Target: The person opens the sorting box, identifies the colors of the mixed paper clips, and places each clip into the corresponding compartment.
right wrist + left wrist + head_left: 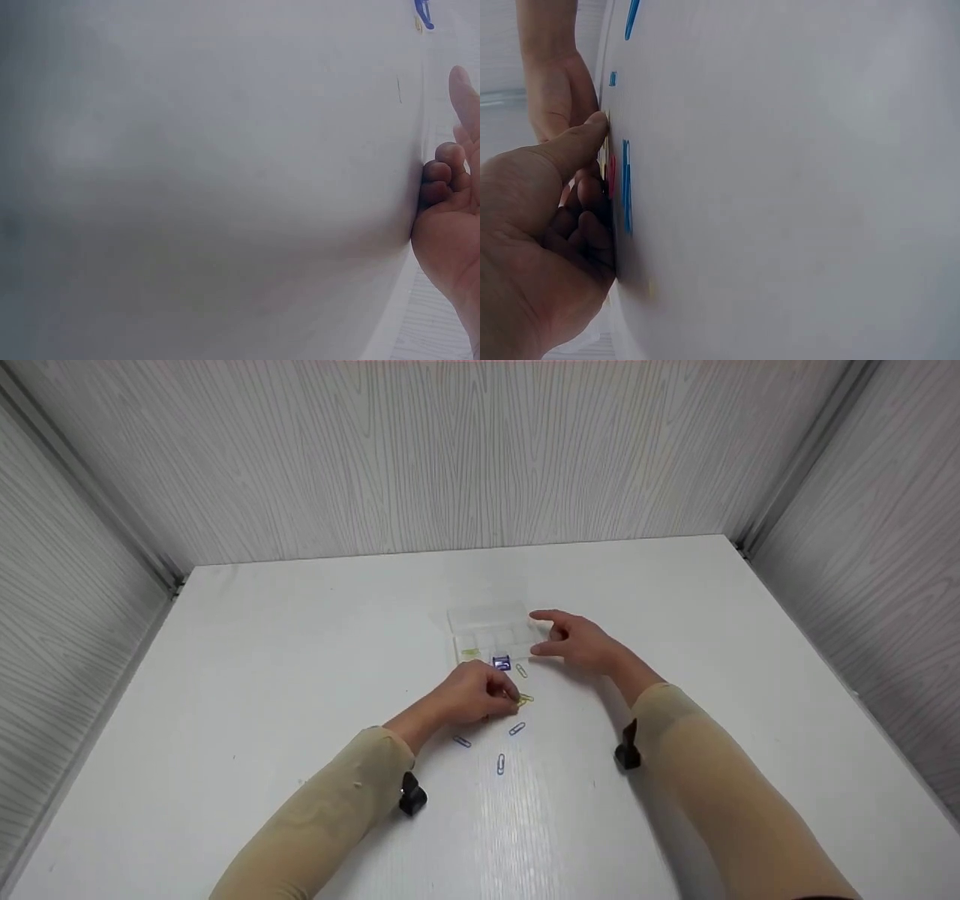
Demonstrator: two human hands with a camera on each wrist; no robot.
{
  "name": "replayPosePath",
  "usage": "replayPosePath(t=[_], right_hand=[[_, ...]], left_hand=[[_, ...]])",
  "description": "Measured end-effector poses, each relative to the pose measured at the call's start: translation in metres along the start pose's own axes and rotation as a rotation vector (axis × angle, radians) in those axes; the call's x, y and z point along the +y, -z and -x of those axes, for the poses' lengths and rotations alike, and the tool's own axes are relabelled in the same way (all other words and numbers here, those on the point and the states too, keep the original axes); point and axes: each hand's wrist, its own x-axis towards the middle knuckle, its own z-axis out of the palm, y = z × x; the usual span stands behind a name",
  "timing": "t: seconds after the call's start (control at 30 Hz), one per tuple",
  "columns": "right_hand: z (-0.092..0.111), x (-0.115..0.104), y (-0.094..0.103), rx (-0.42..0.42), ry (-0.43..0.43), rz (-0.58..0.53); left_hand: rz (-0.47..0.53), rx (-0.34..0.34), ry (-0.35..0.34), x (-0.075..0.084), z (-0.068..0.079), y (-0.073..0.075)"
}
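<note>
A clear plastic compartment box (487, 642) lies with its lid (487, 615) raised at the back. Yellow clips (470, 652) sit in its left front compartment, blue clips (501, 663) in one near the middle. My left hand (472, 694) is in front of the box and pinches at a yellow paper clip (523, 701) on the table; its curled fingers hide part of it. My right hand (585, 645) rests at the box's right side, thumb and index finger spread apart, their tips against its edge. In the right wrist view the other fingers (436, 172) curl on the table.
On the white table (300, 660), loose blue paper clips (500, 764) lie nearer me. Another yellowish paper clip (521, 670) is close to the box front. Beside the left hand, a pink clip (612, 176) shows in the left wrist view. Grey panels (465, 457) enclose the table.
</note>
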Motion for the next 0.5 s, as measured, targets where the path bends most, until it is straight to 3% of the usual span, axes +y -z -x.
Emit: replayPosePath(t=[0.5], right_hand=[[-0.0013, 0.0033, 0.0005, 0.009, -0.022, -0.021]], left_hand=[[-0.043, -0.009, 0.025, 0.0018, -0.0030, -0.0024]])
